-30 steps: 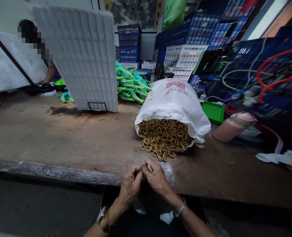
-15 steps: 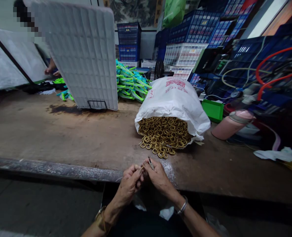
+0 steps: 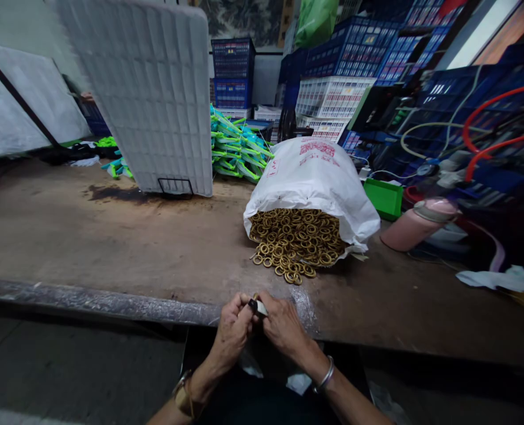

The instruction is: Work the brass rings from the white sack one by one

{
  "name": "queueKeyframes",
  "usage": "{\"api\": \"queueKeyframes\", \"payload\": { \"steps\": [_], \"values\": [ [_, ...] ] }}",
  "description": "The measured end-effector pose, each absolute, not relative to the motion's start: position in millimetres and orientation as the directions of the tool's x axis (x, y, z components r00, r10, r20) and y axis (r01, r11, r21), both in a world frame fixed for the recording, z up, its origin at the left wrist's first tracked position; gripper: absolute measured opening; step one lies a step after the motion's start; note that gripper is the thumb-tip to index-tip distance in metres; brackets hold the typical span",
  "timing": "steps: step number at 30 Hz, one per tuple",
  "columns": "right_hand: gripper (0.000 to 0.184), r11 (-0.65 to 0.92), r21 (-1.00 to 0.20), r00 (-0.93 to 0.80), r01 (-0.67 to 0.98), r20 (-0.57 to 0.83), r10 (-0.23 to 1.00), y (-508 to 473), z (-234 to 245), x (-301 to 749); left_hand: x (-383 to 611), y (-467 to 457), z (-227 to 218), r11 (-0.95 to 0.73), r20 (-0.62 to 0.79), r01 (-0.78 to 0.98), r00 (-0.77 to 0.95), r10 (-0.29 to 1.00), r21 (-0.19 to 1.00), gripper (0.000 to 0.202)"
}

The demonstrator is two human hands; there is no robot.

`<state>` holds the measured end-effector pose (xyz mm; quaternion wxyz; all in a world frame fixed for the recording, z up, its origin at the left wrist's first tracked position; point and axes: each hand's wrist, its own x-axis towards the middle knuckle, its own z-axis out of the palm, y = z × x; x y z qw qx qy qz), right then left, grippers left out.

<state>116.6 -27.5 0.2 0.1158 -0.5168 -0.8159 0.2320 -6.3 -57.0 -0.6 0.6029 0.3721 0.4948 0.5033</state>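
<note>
My left hand (image 3: 232, 332) and my right hand (image 3: 282, 326) meet at the near edge of the brown workbench (image 3: 111, 242), fingers curled and pinched together. Between the fingertips sits a small dark and white piece (image 3: 256, 306) with a hint of a brass ring at its top; both hands grip it. Just beyond them a white woven sack (image 3: 315, 177) lies on its side, its mouth spilling several brass rings (image 3: 294, 243) onto the bench.
A white gridded panel (image 3: 149, 88) stands upright at the back left. Green and blue strap bundles (image 3: 235, 150) are piled behind the sack. A green tray (image 3: 383, 199) and pink flask (image 3: 421, 224) lie to the right. Stacked crates (image 3: 333, 97) and hoses (image 3: 487, 127) fill the back.
The other person at the back left has gone out of sight behind the panel. My hands stay pinched together at the bench edge, and the small piece has turned between my fingers.
</note>
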Motion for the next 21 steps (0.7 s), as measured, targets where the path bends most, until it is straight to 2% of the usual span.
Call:
{"api": "queueKeyframes", "payload": {
  "steps": [4,9,12,15,18,21],
  "values": [
    [0.017,0.341,-0.418,-0.414,0.842,-0.097,0.905,-23.5,-2.2,114.5,-8.3,-57.8,-3.1,0.190,-0.197,-0.204,-0.013,0.980,0.960,0.036],
    [0.025,0.220,-0.246,-0.261,0.944,-0.147,0.954,-3.6,-4.6,122.2,-10.6,-64.3,-0.9,0.265,-0.250,-0.258,0.092,0.964,0.929,0.033],
    [0.025,0.174,-0.201,-0.193,0.964,-0.079,0.978,15.2,-1.6,125.6,-11.0,-65.6,-1.1,0.341,-0.295,-0.410,0.172,0.940,0.846,0.030],
    [0.023,0.184,-0.175,-0.183,0.967,0.025,0.983,36.8,2.8,122.3,-11.7,-61.8,-6.3,0.345,-0.306,-0.543,0.165,0.938,0.766,0.030],
    [0.023,0.214,-0.125,-0.201,0.969,0.108,0.974,56.8,5.0,116.0,-14.3,-57.7,-17.3,0.334,-0.317,-0.601,0.139,0.938,0.726,0.031],
    [0.025,0.239,-0.061,-0.230,0.969,0.124,0.965,72.4,-0.3,113.6,-20.5,-54.5,-30.4,0.366,-0.368,-0.636,0.137,0.920,0.679,0.032]
  ]
}}
